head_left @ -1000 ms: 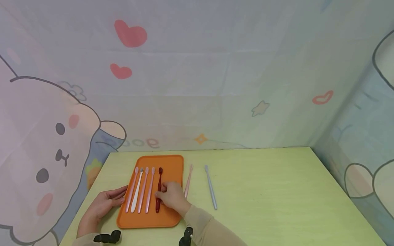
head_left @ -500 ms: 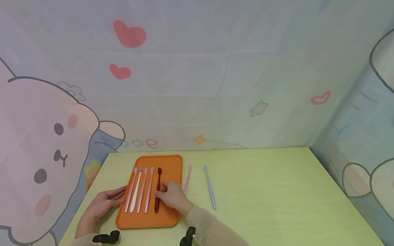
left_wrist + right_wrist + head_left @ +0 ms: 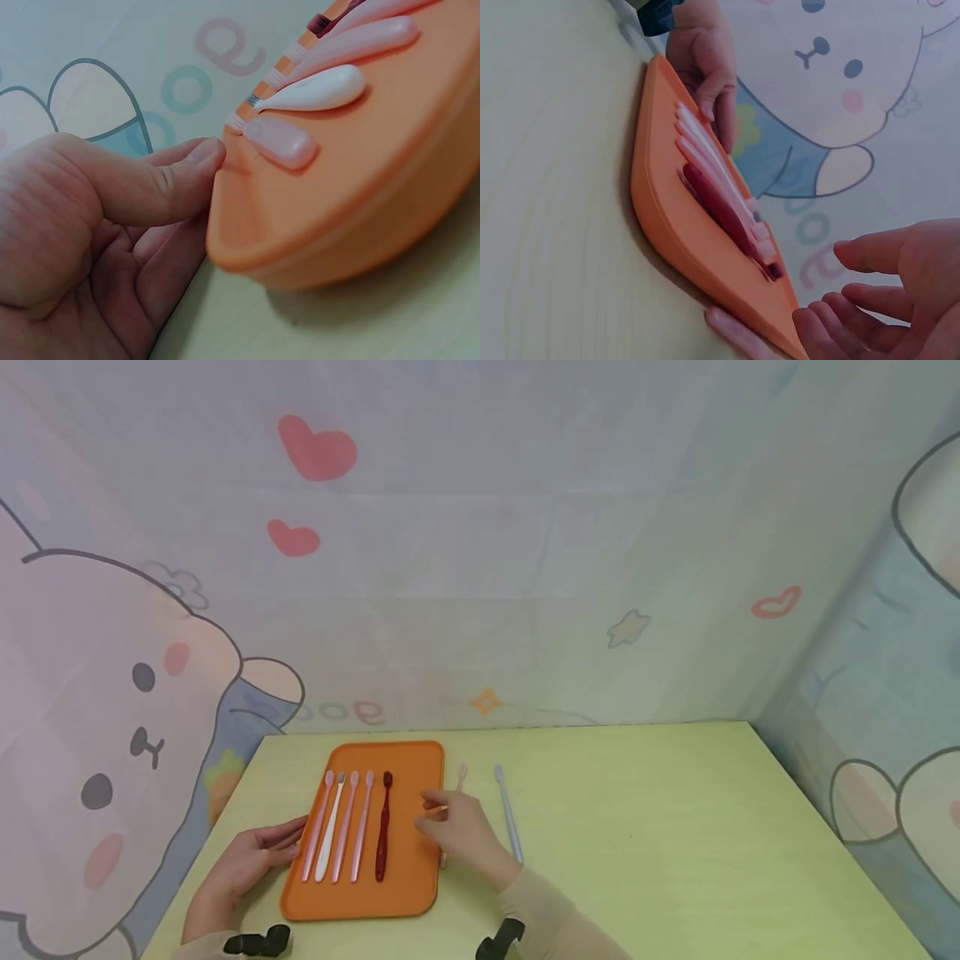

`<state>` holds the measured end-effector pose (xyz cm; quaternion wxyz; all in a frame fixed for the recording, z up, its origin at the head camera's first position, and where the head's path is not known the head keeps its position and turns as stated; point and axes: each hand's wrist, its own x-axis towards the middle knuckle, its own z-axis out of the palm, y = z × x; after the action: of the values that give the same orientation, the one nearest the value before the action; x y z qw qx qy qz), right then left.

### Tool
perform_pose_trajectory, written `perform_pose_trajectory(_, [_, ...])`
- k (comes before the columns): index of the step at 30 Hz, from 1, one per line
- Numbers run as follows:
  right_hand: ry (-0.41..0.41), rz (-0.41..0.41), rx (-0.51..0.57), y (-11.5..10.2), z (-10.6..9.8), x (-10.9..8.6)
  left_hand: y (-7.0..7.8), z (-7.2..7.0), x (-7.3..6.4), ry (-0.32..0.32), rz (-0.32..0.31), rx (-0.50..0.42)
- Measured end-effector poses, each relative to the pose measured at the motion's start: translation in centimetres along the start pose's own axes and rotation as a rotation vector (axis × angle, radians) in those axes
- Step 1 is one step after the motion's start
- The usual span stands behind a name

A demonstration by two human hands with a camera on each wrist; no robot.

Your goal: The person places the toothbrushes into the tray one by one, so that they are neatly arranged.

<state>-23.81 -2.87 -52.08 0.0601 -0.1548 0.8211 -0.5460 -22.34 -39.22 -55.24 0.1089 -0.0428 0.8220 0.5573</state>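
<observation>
An orange tray (image 3: 408, 889) carries a row of toothbrushes: a pink toothbrush (image 3: 315, 835), a white toothbrush (image 3: 327, 839), two more pink ones and a dark red toothbrush (image 3: 382, 843) at the right. My left hand (image 3: 243, 864) holds the tray's left rim, thumb on the edge in the left wrist view. Above the tray's right edge is my right hand (image 3: 465, 831), fingers spread and holding nothing, apart from the dark red toothbrush. Partly behind that hand, another pink toothbrush (image 3: 739, 334) lies on the table beside the tray.
A light blue toothbrush (image 3: 507, 810) lies on the yellow-green table (image 3: 660, 843), right of the tray; its lower end is by my right wrist. A patterned cloth backdrop (image 3: 450, 552) stands behind the table, and another side of it rises at the right.
My right hand has let go of the dark red toothbrush and moved right, toward the tray's edge. That toothbrush stays on the tray. The left hand keeps its place at the rim.
</observation>
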Motion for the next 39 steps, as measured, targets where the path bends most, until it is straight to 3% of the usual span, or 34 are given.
perform_pose_trajectory(5, [0.09, -0.006, -0.05, 1.6, -3.4, -1.1, -0.1, 0.3, -0.2, -0.027, 0.008, -0.037])
perform_pose_trajectory(10, [0.168, 0.042, -0.063, 3.0, -6.8, -2.3, -0.4, 0.3, -0.2, -0.023, 0.017, -0.034])
perform_pose_trajectory(14, [0.212, 0.097, -0.058, 4.3, -8.3, -2.7, -0.6, 0.0, 0.0, -0.021, 0.007, -0.011])
perform_pose_trajectory(22, [0.263, 0.151, -0.116, 5.9, -8.8, -2.5, -0.3, 0.0, 0.2, -0.023, 0.031, -0.022])
perform_pose_trajectory(31, [0.288, 0.165, -0.141, 7.2, -8.4, -2.3, -0.1, 0.0, 0.1, -0.004, -0.022, -0.009])
perform_pose_trajectory(39, [0.295, 0.165, -0.146, 7.2, -8.2, -2.4, -0.5, -0.1, 0.4, -0.006, -0.016, -0.015])
